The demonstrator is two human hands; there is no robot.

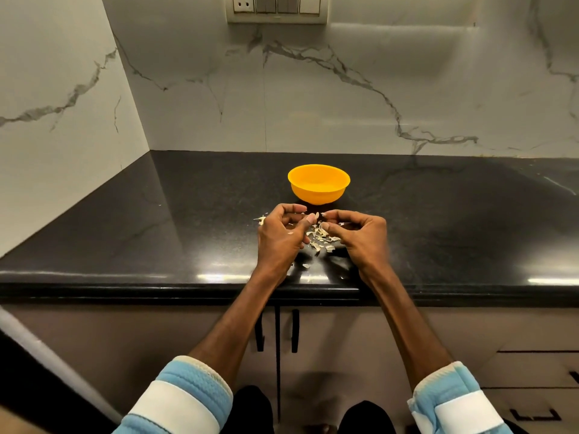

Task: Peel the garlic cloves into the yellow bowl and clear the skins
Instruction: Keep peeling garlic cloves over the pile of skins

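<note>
Blue-cuffed sleeves (188, 399) nearest. Left hand (279, 236) and right hand (363, 238) both pinch one garlic clove (317, 215). It looks small, light, probably slippery. Nip the papery skin at its tip.

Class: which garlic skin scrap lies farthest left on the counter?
The pale sliver poking out beside the left hand, at its outer edge, apart from the main heap to its right.

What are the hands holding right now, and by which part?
A garlic clove, pinched between the fingertips of the left hand and right hand; which end is too small to tell.
</note>
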